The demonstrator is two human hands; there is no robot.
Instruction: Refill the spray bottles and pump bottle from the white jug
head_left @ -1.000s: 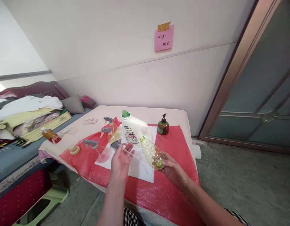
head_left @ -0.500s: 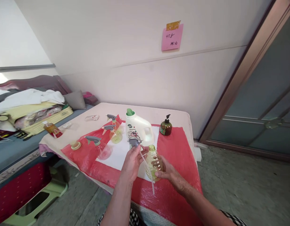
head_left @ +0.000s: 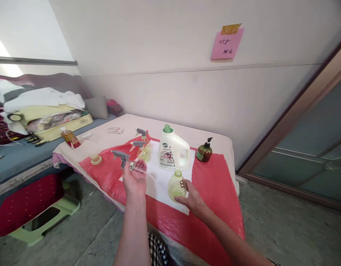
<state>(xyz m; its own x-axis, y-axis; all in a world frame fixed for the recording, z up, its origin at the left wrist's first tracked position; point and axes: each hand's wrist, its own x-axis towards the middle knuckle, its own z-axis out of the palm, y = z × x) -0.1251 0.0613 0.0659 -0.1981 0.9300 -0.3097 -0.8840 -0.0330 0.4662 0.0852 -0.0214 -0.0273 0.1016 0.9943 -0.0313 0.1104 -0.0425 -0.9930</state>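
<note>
My left hand (head_left: pixel 133 183) is turned palm up and holds a spray head (head_left: pixel 132 166) by its collar end, with its clear dip tube pointing right. A grey trigger (head_left: pixel 120 157) shows just beyond the hand; the pink spray bottle behind is mostly hidden. My right hand (head_left: pixel 194 200) is wrapped around the side of a yellow-green clear bottle (head_left: pixel 176 187), which is upright and uncapped over the white cloth (head_left: pixel 156 184). A white jug (head_left: pixel 167 153) with a green cap stands behind that bottle.
Grey-topped spray bottles (head_left: pixel 145 152) stand left of the jug. A dark green pump bottle (head_left: pixel 204 152) is at the right on the red cloth (head_left: pixel 211 192). A round pale lid (head_left: pixel 96 159) and an amber bottle (head_left: pixel 70 137) lie left. A stool (head_left: pixel 34 221) stands beside the table.
My left hand has moved left with the spray head, away from the open bottle, and turned palm up. My right hand keeps hold of the bottle. The view has shifted left.
</note>
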